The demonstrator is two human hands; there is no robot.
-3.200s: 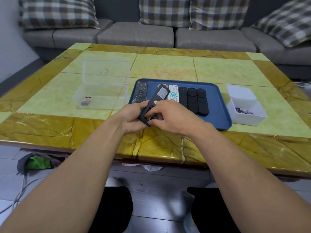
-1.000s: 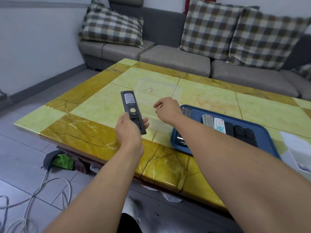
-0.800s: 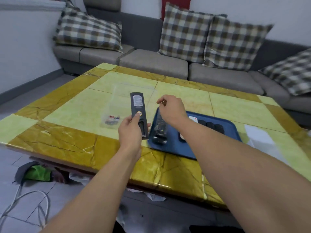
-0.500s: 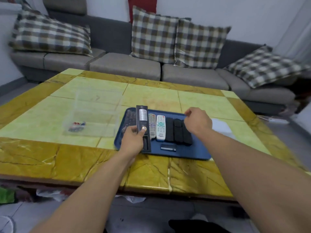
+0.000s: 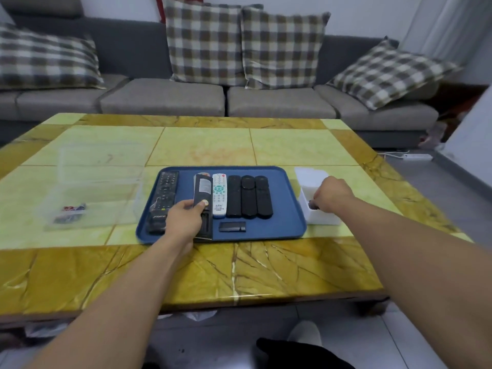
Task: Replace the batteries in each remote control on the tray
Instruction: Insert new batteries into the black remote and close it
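Left hand (image 5: 183, 221) grips the opened remote (image 5: 203, 198) steady; right hand (image 5: 328, 194) curls in the box (image 5: 319, 217), seemingly pinching a battery (image 5: 313, 207)

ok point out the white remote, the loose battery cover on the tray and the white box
white remote (image 5: 219, 194): head view, on its green button cluster.
battery cover (image 5: 232, 226): head view, middle of its dark top face.
white box (image 5: 323, 219): head view, on its near outer wall.

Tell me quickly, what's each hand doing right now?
Left hand holds open remote over tray. Right hand reaching into white box, fingers on something dark. Loose cover on tray. Nothing in the way.
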